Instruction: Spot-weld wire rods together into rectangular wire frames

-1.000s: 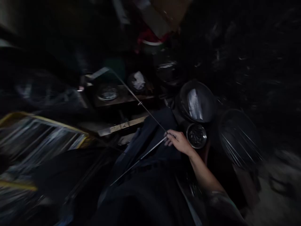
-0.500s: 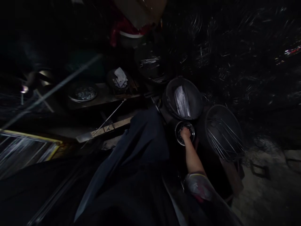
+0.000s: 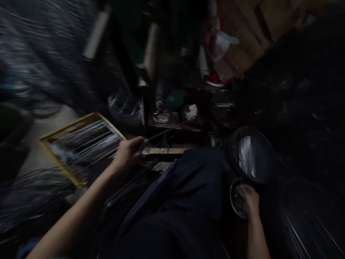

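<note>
Left hand (image 3: 130, 151) is pinched shut on a thin rod (image 3: 161, 134), fingers bunched together around it, and the rod runs from the fingers up and to the right toward a small bench (image 3: 175, 126). Just past the fingertips there's a flat wooden bar (image 3: 164, 150). On the outer side of that hand, right next to it, sits a yellow tray (image 3: 58, 163) packed with more thin rods lying side by side.

Right hand (image 3: 250, 198) is down in a small bowl (image 3: 236, 199), fingers curled over the dark bits inside. It's dark and blurry there so I honestly can't tell if it has actually closed on anything or is just resting on the pile. Directly above that hand is a big dark tub (image 3: 253, 154) with a shiny bundle in it, probably more rods, and another tub (image 3: 307, 216) with long rods is on its outer side.

Between the two hands is a lap in dark blue cloth (image 3: 194, 180). Further out, on the bench, there's a small dish (image 3: 161, 116) and a cup with something white (image 3: 191, 112), and behind those some cardboard (image 3: 250, 32)
</note>
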The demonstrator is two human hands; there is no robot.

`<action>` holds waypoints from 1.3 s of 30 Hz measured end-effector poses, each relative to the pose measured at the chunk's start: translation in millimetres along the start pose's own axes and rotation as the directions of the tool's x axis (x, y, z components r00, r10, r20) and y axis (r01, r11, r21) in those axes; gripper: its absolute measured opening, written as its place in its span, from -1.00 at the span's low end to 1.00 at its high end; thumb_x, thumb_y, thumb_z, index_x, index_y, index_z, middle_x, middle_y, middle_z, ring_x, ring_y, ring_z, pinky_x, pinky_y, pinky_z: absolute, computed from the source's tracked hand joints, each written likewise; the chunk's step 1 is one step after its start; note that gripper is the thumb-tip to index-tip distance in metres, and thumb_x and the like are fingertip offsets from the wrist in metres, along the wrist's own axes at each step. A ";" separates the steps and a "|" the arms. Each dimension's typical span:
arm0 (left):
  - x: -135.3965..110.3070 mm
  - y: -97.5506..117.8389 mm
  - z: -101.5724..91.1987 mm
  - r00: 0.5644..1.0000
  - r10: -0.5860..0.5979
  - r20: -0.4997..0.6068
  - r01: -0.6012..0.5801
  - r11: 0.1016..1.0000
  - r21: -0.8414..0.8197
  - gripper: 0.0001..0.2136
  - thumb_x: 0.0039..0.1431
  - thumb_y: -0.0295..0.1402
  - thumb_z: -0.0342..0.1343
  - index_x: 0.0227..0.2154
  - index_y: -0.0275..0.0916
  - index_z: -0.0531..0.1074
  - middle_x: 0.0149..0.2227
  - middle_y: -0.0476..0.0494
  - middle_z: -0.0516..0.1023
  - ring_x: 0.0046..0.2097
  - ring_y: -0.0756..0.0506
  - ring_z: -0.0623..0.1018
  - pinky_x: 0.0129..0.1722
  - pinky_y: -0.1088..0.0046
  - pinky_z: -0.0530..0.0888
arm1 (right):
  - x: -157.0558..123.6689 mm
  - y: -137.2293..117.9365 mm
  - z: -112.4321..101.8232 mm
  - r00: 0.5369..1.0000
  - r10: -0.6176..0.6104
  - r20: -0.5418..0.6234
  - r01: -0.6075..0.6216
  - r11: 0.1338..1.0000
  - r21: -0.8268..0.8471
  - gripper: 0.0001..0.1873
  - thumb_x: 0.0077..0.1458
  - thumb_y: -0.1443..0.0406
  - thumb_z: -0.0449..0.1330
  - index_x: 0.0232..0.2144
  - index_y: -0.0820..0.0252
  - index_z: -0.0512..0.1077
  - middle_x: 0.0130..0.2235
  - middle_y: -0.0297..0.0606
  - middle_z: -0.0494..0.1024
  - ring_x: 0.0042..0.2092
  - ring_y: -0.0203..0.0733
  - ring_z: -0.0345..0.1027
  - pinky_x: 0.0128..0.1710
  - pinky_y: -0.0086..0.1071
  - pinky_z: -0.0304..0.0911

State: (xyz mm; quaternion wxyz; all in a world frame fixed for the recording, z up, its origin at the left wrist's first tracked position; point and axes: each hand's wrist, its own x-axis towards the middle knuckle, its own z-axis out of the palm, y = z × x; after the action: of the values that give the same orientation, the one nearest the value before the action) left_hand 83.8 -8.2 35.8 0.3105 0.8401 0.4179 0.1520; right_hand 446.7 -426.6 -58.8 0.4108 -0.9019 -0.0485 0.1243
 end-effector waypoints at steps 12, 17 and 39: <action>7.6 -25.9 -3.8 0.992 0.077 -0.101 -0.067 0.993 0.099 -0.63 0.26 -0.13 -0.13 -0.48 -0.26 0.41 -0.64 -0.02 0.25 -0.59 0.02 0.22 -0.51 0.50 0.08 | -12.9 -137.2 54.9 0.922 -0.246 0.299 0.243 0.969 0.046 -0.46 -0.07 -0.13 0.28 -0.35 0.26 0.46 -0.42 -0.14 0.57 -0.42 -0.09 0.50 -0.48 -0.34 0.41; 12.3 -20.8 6.2 0.984 0.094 -0.153 -0.069 0.985 0.161 -0.65 0.29 -0.14 -0.11 -0.43 -0.25 0.46 -0.60 -0.06 0.37 -0.56 -0.01 0.32 -0.51 0.50 0.09 | -49.3 -210.4 133.2 0.809 -0.346 0.474 0.105 0.880 0.463 -0.53 -0.09 0.00 0.38 -0.29 0.26 0.47 -0.35 -0.14 0.60 -0.39 -0.14 0.52 -0.38 -0.34 0.44; -31.3 -5.5 15.7 0.840 0.117 -0.529 -0.208 0.971 -0.115 -0.85 0.31 -0.46 0.01 -0.33 -0.33 0.46 -0.51 -0.02 0.47 -0.52 0.08 0.45 -0.47 0.62 0.32 | -153.4 -319.5 281.7 0.696 -0.288 0.658 -0.376 0.634 0.676 -0.66 -0.07 0.14 0.34 -0.43 0.21 0.28 -0.52 -0.50 0.32 -0.60 -0.52 0.12 -0.64 -0.64 0.02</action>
State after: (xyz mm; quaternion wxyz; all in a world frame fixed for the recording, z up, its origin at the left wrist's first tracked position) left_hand 69.6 -36.8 20.4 0.2417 0.7713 0.3988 0.4331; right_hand 229.1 -40.2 32.1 0.6979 -0.5137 -0.1221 0.4839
